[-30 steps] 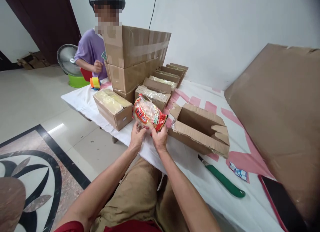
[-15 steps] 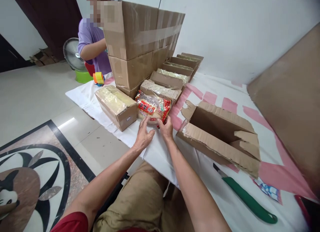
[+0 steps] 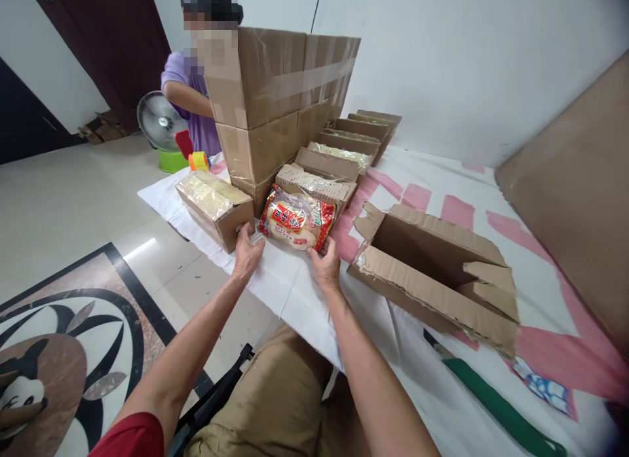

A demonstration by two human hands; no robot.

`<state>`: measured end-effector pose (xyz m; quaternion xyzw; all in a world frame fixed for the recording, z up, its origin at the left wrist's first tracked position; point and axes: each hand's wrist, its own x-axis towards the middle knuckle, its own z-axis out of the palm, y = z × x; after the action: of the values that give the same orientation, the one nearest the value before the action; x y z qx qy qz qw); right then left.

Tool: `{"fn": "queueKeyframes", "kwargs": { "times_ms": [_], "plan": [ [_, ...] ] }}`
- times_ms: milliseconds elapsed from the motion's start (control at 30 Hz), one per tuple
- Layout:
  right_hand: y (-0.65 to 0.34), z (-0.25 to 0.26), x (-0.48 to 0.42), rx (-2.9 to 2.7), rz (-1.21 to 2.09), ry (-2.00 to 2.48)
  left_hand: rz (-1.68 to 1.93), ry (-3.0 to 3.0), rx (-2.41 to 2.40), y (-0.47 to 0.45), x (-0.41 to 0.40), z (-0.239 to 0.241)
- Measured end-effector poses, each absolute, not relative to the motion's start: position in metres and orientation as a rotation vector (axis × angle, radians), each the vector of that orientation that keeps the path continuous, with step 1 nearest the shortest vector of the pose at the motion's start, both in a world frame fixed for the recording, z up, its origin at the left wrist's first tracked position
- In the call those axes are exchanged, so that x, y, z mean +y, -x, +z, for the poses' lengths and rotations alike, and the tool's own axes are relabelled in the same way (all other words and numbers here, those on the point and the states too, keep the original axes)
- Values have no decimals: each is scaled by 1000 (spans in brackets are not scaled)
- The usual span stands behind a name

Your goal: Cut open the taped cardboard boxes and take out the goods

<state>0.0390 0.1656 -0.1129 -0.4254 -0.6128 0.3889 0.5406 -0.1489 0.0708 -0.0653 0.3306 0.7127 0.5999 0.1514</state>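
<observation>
A red and clear snack packet [image 3: 297,223] lies on the white cloth [image 3: 295,293] in front of me. My right hand [image 3: 325,265] rests at the packet's near right corner, fingers on its edge. My left hand [image 3: 246,254] touches the near corner of a small taped carton [image 3: 215,208] to the packet's left, fingers curled against it. An open torn cardboard box [image 3: 432,273] lies on its side to the right of my right hand.
Behind the packet stand tall stacked cartons [image 3: 280,103] and a row of open boxes [image 3: 339,152] with packets in them. A person in purple [image 3: 189,109] works at the far end near a fan [image 3: 157,119]. A green-handled knife [image 3: 496,404] lies at the right.
The packet went from held up in both hands down onto the cloth. My left hand then moved left from the packet to the small carton's corner.
</observation>
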Motion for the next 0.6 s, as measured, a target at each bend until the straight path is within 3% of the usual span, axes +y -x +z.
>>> {"fn": "queueKeyframes", "kwargs": {
  "times_ms": [300, 600],
  "plan": [
    [-36, -102, 172, -1495, 862, 1110, 1608, -1507, 1920, 109, 75, -72],
    [-37, -98, 156, -1592, 790, 1099, 1400, -1604, 1877, 105, 85, -84]
  ]
}}
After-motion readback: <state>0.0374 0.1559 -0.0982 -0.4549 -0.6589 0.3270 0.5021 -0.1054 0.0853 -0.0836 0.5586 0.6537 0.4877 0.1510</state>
